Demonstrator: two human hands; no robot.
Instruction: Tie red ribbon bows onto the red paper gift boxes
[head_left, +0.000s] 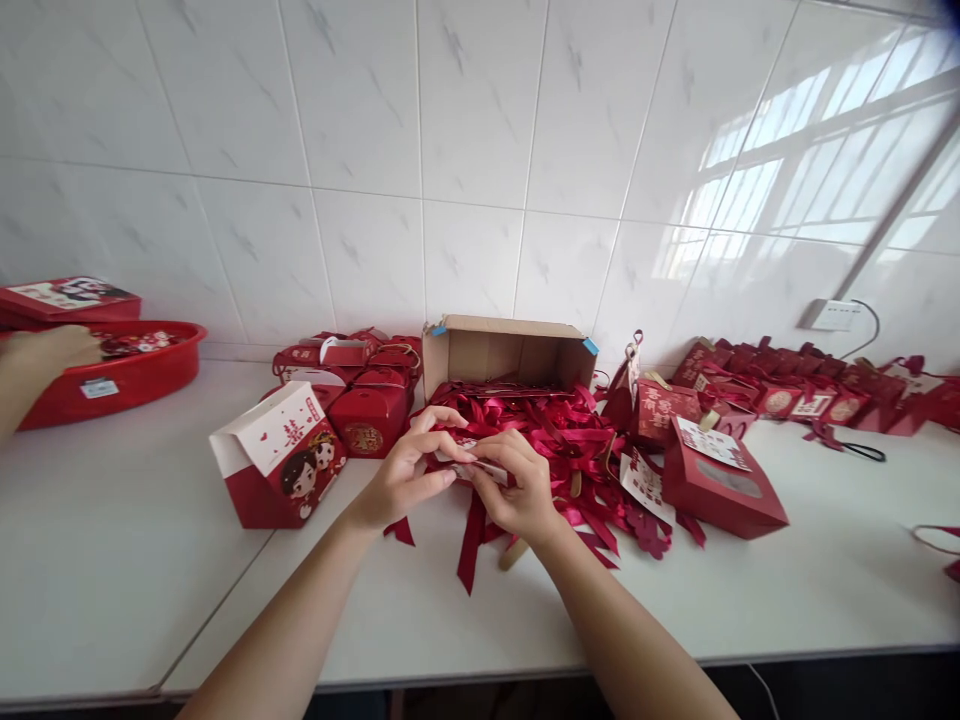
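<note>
My left hand (418, 470) and my right hand (517, 480) meet in the middle, over a heap of dark red ribbons (585, 435). Pinched between the fingers of both is a small red-and-white printed piece (466, 450), largely covered by the fingers, so its exact kind is unclear. A dark red ribbon end (471, 545) hangs or lies just below my hands; whether it joins the piece cannot be made out. Behind the heap, an open cardboard box (510, 325) lies with its opening toward me.
A red-and-white gift box (281, 455) stands left, before several red boxes (365, 415). Farther left, another person's hand (52, 350) reaches into a red basin (142, 370). Right are a windowed red box (724, 480), printed tag (643, 485) and rows of small red boxes (817, 385).
</note>
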